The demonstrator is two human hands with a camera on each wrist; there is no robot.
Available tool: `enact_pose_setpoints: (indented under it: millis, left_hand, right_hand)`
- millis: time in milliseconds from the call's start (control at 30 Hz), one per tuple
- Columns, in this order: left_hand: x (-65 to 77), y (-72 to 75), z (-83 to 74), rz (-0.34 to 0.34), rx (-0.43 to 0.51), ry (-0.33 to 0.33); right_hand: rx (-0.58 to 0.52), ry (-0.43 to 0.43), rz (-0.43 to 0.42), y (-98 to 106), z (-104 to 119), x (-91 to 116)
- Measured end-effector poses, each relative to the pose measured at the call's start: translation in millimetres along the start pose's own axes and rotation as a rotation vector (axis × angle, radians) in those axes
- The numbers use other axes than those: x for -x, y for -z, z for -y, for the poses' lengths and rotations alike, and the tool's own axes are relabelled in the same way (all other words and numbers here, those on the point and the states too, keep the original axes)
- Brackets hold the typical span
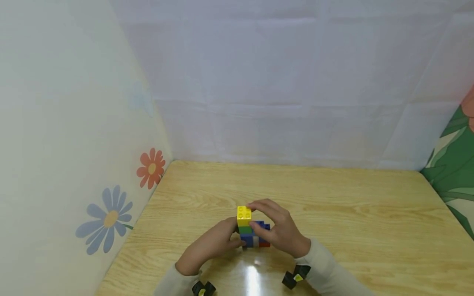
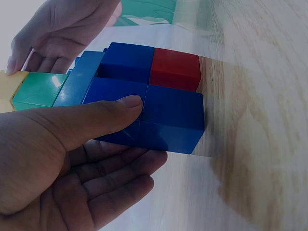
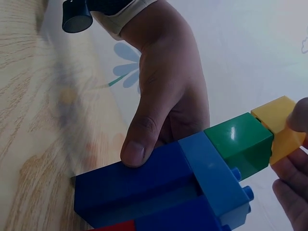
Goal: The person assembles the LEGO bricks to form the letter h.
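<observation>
A structure of toy building blocks stands on the table between the two hands. On top is a yellow block [image 1: 244, 215], with a green block [image 1: 245, 230] directly under it. Below the green one lies a lighter blue block [image 3: 211, 175], bridging two columns of dark blue blocks [image 2: 174, 115]; one column has a red block [image 2: 175, 70] at its foot. My left hand [image 1: 214, 244] grips the dark blue column, thumb along its near face and fingers behind. My right hand [image 1: 279, 228] pinches the yellow block between thumb and fingers; in the right wrist view only its fingertips show.
The wood-grain table [image 1: 352, 205] extends around the hands. A white cloth [image 1: 277, 82] hangs behind it. At the left is a pale wall [image 1: 55, 123] with flower pictures, and green leaf print [image 1: 451, 176] shows at the right. Both wrists carry small black devices [image 1: 296, 277].
</observation>
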State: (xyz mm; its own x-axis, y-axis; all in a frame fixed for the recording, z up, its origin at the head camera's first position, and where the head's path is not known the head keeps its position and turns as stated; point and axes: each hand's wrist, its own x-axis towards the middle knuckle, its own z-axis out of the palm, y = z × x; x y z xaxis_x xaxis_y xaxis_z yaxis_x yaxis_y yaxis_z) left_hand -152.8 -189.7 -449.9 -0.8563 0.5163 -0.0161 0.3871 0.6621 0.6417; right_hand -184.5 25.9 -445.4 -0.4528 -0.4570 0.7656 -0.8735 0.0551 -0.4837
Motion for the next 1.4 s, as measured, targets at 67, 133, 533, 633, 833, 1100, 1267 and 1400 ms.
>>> enact_pose_setpoints:
  millis: [67, 133, 533, 633, 833, 1100, 1267, 1400]
  left_hand:
    - [-0.4, 0.1, 0.7, 0.001, 0.001, 0.002]
    - [-0.7, 0.1, 1.5, 0.002, 0.002, 0.003]
    - [-1.0, -0.7, 2.5, 0.001, 0.001, -0.015]
    - [-0.9, -0.5, 1.8, 0.003, -0.001, -0.013]
    - [-0.3, 0.1, -0.7, 0.009, 0.006, -0.015]
    - [0.1, 0.3, -2.0, 0.0, -0.005, -0.034]
    - [-0.7, 0.1, -2.2, 0.004, -0.011, -0.026]
    - [-1.2, -0.7, -0.9, 0.008, -0.012, -0.013]
  right_hand:
    - [-0.003, -0.01, 0.0, 0, 1, 0]
    - [-0.001, -0.013, 0.0, 0, 1, -1]
    - [0.08, 0.023, 0.021, 2, 2, -4]
    - [0.1, 0.024, 0.033, 4, 2, -5]
    - [0.124, 0.015, 0.067, 7, 3, -6]
    - [0.157, 0.009, 0.111, 11, 8, -11]
    - [0.16, 0.0, 0.134, 14, 10, -13]
    - [0.152, -0.01, 0.14, 14, 11, -13]
